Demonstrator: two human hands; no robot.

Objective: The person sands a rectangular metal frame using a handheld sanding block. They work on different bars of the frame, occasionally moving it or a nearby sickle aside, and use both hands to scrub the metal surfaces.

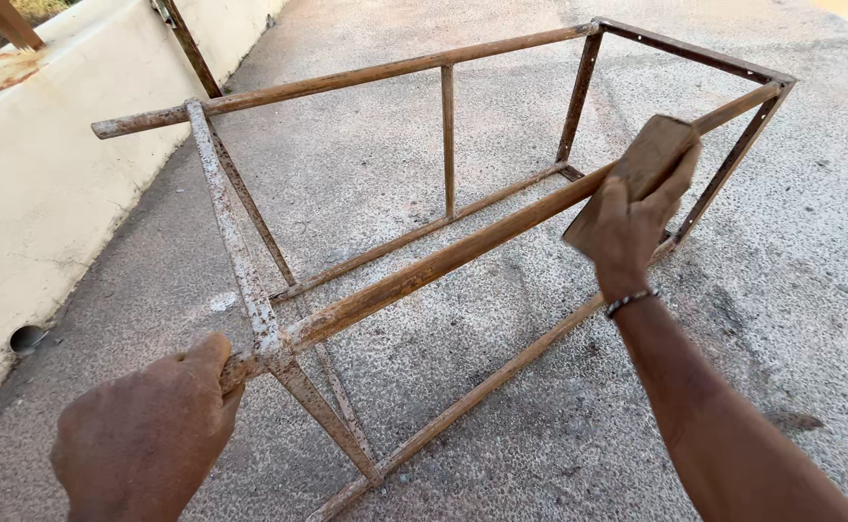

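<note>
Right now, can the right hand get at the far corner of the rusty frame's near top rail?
Probably yes. The right hand already presses a brown sanding pad on that rail, close to the far corner, with nothing between them.

Rust-orange frame (443, 261) flecked with whitish paint, brown pad (637, 169), speckled grey concrete floor (811, 290), cream wall (47, 184), black-and-white beaded bracelet (630, 302)

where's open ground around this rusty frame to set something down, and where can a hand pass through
Bare concrete floor lies right of the rusty frame, and a strip runs between the frame and the cream wall. A hand passes through the wide gaps between rails. It is tighter at the near corner, where the left hand grips, and where the right hand presses a brown pad.
</note>
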